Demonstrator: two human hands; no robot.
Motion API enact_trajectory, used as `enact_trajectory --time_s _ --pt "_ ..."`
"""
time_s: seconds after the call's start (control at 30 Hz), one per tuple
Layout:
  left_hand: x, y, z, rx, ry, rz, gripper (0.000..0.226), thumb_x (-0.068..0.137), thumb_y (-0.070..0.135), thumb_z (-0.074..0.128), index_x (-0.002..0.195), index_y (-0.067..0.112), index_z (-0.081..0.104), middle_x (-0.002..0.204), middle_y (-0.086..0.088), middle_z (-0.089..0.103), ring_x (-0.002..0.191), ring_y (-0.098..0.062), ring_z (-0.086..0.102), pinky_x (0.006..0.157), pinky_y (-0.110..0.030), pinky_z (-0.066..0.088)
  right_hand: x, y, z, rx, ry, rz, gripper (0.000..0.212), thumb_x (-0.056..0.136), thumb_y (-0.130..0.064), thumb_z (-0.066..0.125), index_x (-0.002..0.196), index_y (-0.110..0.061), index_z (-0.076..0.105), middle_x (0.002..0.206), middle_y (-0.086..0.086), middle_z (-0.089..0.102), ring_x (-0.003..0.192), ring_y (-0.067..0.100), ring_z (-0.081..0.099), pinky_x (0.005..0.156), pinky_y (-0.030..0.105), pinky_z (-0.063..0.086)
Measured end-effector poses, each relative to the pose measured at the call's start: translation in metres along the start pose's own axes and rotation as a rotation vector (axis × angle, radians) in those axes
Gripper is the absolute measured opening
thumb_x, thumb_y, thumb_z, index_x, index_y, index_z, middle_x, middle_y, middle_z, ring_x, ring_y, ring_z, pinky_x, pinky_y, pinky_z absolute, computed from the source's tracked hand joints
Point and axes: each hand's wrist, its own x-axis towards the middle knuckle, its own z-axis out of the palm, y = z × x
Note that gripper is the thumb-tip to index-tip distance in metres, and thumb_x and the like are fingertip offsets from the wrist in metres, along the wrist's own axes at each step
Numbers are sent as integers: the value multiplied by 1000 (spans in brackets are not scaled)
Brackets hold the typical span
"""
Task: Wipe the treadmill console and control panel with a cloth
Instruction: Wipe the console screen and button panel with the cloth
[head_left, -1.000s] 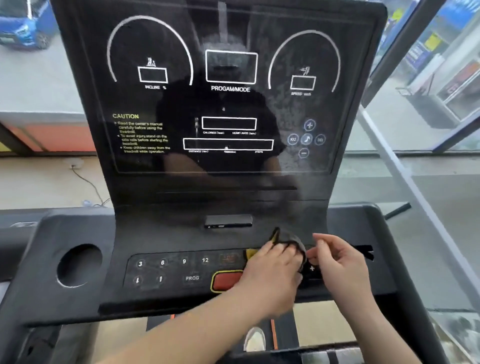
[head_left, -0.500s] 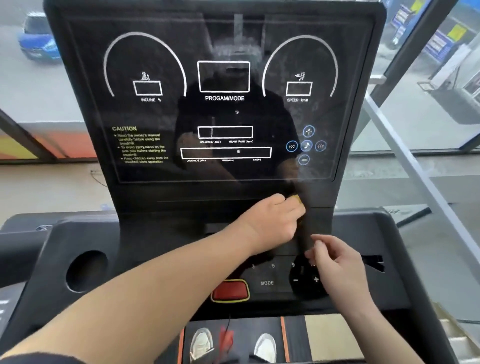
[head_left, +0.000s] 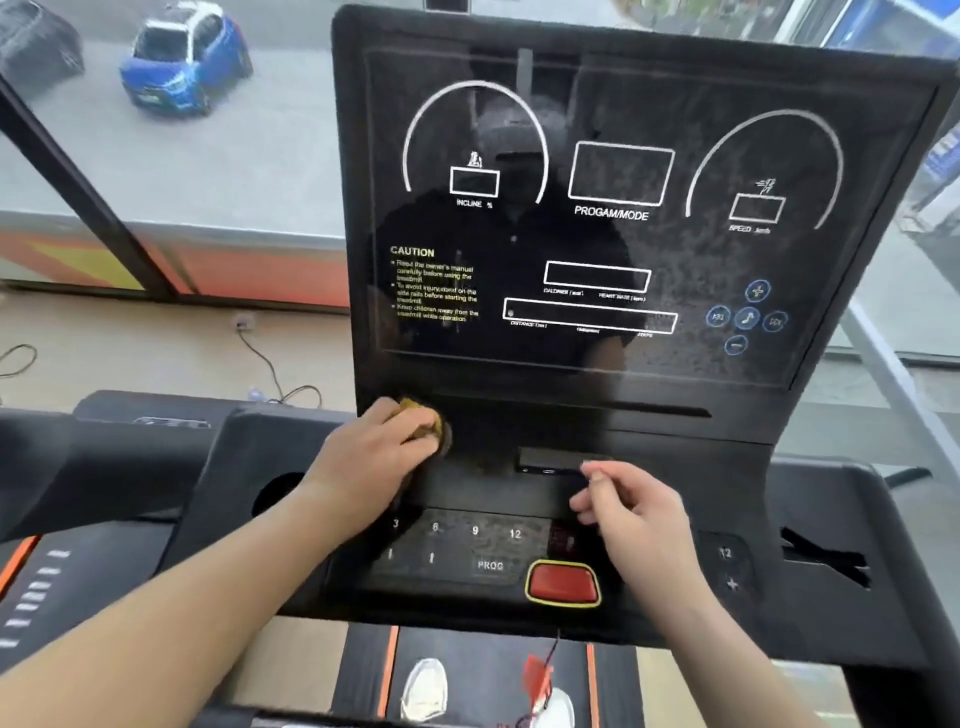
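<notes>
Cloth (head_left: 427, 419), yellow and bunched, gripped under the curled fingers of the left hand (head_left: 374, 460) and pressed to the black band below the console display (head_left: 597, 244), just inside the upright's left edge. The band continues rightward to a small slot (head_left: 550, 461). The right hand (head_left: 636, 517) hovers over the control panel (head_left: 457, 545), fingers loosely curled and holding nothing, just above the red button (head_left: 563, 583). A round recess (head_left: 275, 493) lies left of the panel.
</notes>
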Motion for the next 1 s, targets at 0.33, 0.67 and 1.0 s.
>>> enact_trajectory --time_s 0.33,0.67,1.0 --pt "72 76 9 -136 47 120 36 80 5 38 97 16 68 107 -2 64 93 -25 58 58 -31 51 -24 -2 14 -5 71 49 21 102 -14 55 99 -24 74 74 1 77 63 4 69 59 13 49" --pt "15 118 14 -283 -152 -558 17 101 23 49 117 19 54 116 -3 50 106 -25 54 80 -40 54 -43 24 0 8 117 119 22 101 -13 56 96 -25 74 74 -1 77 72 16 72 72 33 53" --pt "7 119 16 -310 -179 -513 22 102 35 49 114 20 60 114 -2 52 105 -25 57 86 -43 54 -27 37 -39 12 69 61 23 101 -15 55 98 -27 74 76 -2 77 77 32 71 81 46 58"
